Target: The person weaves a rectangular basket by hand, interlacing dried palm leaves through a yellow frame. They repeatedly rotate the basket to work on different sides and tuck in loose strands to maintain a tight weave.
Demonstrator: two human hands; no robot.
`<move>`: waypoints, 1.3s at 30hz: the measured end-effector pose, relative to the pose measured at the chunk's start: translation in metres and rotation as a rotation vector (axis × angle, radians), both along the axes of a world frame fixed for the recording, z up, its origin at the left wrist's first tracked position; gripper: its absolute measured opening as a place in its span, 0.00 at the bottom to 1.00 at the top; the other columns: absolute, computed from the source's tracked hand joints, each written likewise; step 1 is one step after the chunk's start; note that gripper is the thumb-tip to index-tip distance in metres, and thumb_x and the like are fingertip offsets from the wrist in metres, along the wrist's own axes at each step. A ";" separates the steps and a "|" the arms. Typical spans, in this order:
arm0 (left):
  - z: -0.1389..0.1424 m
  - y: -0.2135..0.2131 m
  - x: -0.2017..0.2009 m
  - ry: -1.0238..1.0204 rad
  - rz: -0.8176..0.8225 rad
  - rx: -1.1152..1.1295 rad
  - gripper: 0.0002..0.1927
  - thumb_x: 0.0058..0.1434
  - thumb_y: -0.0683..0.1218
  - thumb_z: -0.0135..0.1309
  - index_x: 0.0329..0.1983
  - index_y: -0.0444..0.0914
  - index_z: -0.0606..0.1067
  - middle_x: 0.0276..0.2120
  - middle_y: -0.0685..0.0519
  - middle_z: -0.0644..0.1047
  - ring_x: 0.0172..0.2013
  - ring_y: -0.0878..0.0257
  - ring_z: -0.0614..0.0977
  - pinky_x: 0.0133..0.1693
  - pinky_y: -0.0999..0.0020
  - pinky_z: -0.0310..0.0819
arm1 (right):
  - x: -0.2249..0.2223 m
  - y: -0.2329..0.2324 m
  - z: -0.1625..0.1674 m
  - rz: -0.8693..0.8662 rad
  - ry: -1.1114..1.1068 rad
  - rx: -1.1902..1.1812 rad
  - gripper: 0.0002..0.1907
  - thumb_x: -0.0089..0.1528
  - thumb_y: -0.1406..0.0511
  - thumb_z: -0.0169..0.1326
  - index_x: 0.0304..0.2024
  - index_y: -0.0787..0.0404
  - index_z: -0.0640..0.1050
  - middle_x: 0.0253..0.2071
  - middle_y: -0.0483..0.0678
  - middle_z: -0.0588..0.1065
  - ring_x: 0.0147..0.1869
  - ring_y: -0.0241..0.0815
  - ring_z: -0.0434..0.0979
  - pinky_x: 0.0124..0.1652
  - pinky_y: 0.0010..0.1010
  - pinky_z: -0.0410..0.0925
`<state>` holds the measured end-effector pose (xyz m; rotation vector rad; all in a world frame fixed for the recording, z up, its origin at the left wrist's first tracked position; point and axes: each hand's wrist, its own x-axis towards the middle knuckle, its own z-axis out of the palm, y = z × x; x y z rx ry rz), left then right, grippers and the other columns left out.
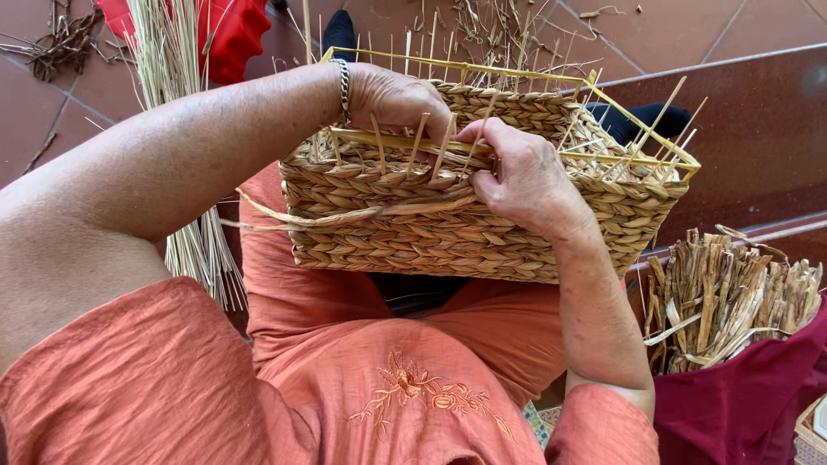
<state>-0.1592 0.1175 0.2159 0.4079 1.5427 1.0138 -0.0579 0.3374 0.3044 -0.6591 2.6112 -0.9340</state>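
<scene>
A rectangular woven straw basket (413, 232) rests on my lap, tilted toward me, with a thin yellow frame (482, 69) along its top and loose straw ends sticking up. My left hand (392, 99), with a metal bracelet at the wrist, grips the near rim from above. My right hand (521, 176) presses on the same rim, its fingers pinching a flat braided strand (345, 215) that runs left along the basket's side. The fingertips of both hands are partly hidden among the upright straws.
A bundle of pale straw stalks (185, 129) stands at my left beside red cloth (228, 30). A bunch of dried brown fibre strips (732, 293) lies at my right on dark red cloth (741, 405). Tiled floor lies behind, with a raised step at the right.
</scene>
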 end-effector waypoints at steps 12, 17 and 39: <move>0.084 -0.067 0.030 0.973 0.579 0.306 0.11 0.70 0.33 0.47 0.48 0.36 0.80 0.40 0.52 0.82 0.41 0.67 0.82 0.44 0.73 0.81 | 0.024 -0.009 -0.038 -0.160 0.571 -0.189 0.10 0.65 0.76 0.55 0.48 0.64 0.77 0.45 0.56 0.80 0.44 0.46 0.84 0.43 0.30 0.78; 0.100 -0.083 0.129 1.586 0.591 0.286 0.15 0.64 0.29 0.46 0.44 0.37 0.78 0.39 0.51 0.80 0.41 0.59 0.81 0.44 0.66 0.79 | 0.033 0.000 -0.050 -0.384 0.297 -0.680 0.05 0.68 0.76 0.55 0.47 0.66 0.77 0.45 0.56 0.80 0.40 0.42 0.78 0.38 0.31 0.73; 0.041 0.060 0.165 1.598 0.441 0.007 0.24 0.66 0.41 0.55 0.63 0.27 0.70 0.39 0.47 0.73 0.40 0.53 0.79 0.43 0.59 0.76 | 0.055 0.047 -0.056 -0.535 -0.677 -1.742 0.19 0.67 0.58 0.57 0.57 0.59 0.73 0.30 0.43 0.71 0.28 0.33 0.65 0.29 0.24 0.63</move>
